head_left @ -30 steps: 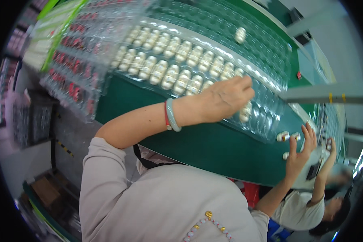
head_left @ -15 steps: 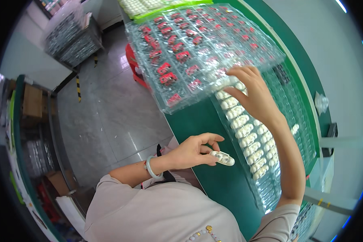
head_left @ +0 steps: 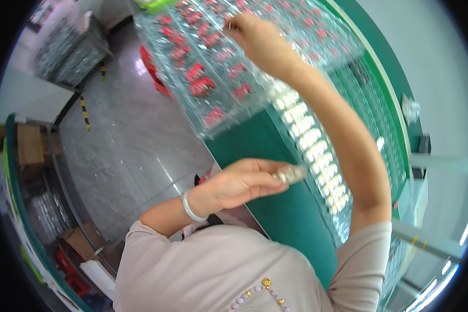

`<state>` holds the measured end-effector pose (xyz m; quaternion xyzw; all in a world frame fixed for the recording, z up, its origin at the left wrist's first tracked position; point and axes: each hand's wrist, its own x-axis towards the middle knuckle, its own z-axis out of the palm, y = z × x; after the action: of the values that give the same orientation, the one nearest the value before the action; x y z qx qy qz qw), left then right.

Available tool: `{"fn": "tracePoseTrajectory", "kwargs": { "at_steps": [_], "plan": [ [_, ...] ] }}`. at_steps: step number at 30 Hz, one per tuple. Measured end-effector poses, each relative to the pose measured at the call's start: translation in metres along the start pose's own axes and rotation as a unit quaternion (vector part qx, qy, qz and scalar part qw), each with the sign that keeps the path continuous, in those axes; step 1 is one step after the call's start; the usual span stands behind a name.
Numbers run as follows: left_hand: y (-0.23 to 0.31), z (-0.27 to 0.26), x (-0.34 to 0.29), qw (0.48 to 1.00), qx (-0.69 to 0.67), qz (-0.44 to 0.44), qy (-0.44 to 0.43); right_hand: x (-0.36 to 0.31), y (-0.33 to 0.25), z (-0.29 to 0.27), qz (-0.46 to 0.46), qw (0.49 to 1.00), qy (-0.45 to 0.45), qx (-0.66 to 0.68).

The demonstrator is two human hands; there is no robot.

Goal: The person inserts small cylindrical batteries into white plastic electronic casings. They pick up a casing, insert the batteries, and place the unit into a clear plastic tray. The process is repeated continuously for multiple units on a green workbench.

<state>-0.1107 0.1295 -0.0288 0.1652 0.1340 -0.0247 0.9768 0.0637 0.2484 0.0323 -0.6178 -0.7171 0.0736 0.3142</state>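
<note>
My left hand (head_left: 247, 183) holds a small white oval plastic casing (head_left: 290, 174) between thumb and fingers, low over the green tabletop (head_left: 275, 218). The casing is blurred and its inside looks darker. My right hand (head_left: 262, 44) is stretched far forward above a clear plastic tray (head_left: 195, 117) of small red parts (head_left: 202, 87). Its fingers are bent together at the tips, and blur hides what is between them. Under my right forearm, rows of white casings (head_left: 310, 138) lie in another clear tray (head_left: 339, 226), partly covered by the red parts' tray.
Along the table's right side runs a further clear tray (head_left: 395, 161). A crumpled clear bag (head_left: 411, 109) lies beyond it. Stacked clear trays (head_left: 62, 52), a red stool (head_left: 152, 70) and a shelf with cardboard boxes (head_left: 30, 148) stand to the left.
My right hand has moved forward and left, from the white casings' edge to over the red parts, its fingers closing. My left hand has turned and lifted the casing slightly. The view has shifted.
</note>
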Motion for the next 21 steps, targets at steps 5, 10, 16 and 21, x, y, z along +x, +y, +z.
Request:
{"fn": "tracePoseTrajectory", "kwargs": {
  "at_steps": [5,10,16,21],
  "plan": [
    [-0.001,0.004,0.005,0.998,-0.008,-0.054,0.018,-0.121,-0.031,-0.123,0.052,0.988,-0.139,0.031],
    [-0.010,0.009,0.014,0.994,0.023,-0.103,0.013,-0.255,-0.075,-0.149,0.316,0.872,-0.355,0.118],
    [-0.023,0.039,0.032,0.983,0.096,-0.153,0.022,-0.369,-0.108,-0.097,0.413,0.889,-0.170,0.099],
    [-0.043,0.058,0.043,0.965,0.201,-0.161,0.039,-0.402,-0.136,-0.073,0.501,0.861,0.060,0.071]
  ]
}}
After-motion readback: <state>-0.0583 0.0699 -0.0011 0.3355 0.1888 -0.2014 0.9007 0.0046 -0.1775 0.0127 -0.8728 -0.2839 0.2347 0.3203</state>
